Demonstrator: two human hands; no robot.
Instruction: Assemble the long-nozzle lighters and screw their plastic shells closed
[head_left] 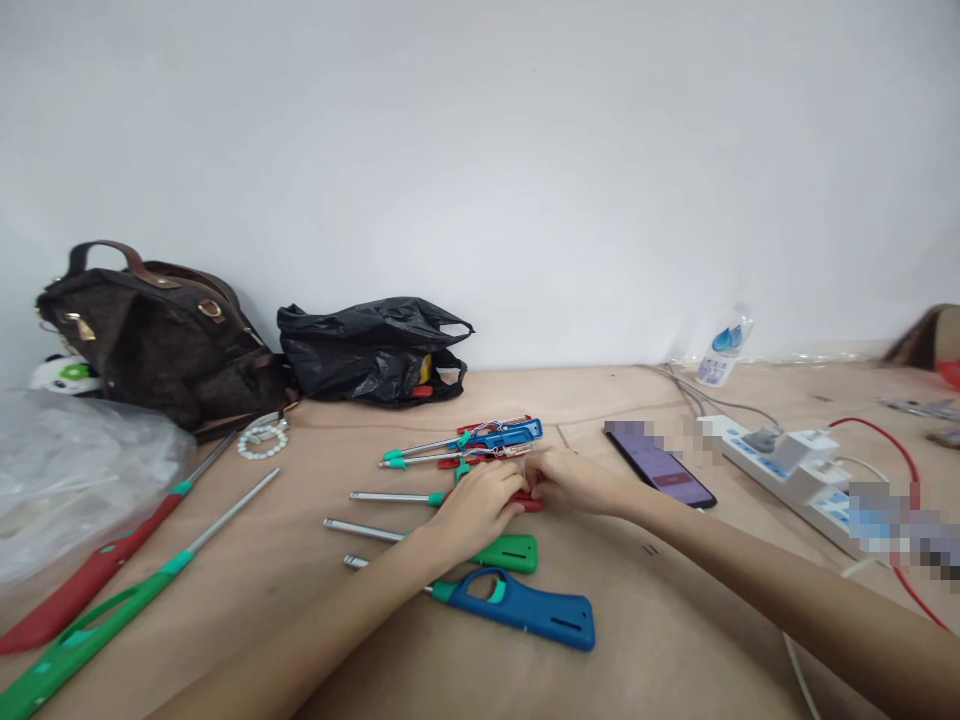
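My left hand (480, 505) is closed over the handle of a red long-nosed gas lighter (534, 505), whose metal tube points left. Against its fingers, my right hand (566, 478) is curled in a pinch at that handle; what lies between its fingertips is hidden. Just beyond are an opened blue lighter (510, 435) with inner parts and wires showing, and another opened lighter with a metal tube (420, 460), partly covered by my hands. Nearer me lie a green lighter (517, 553), partly under my left arm, and a blue lighter (540, 612).
Red (97, 575) and green (112, 620) lighters lie at left beside a clear plastic bag (82, 480). Behind are a bracelet (262, 440), a dark handbag (165, 340) and a black plastic bag (360, 350). At right are a phone (660, 465), a power strip (780, 485) and a bottle (725, 350).
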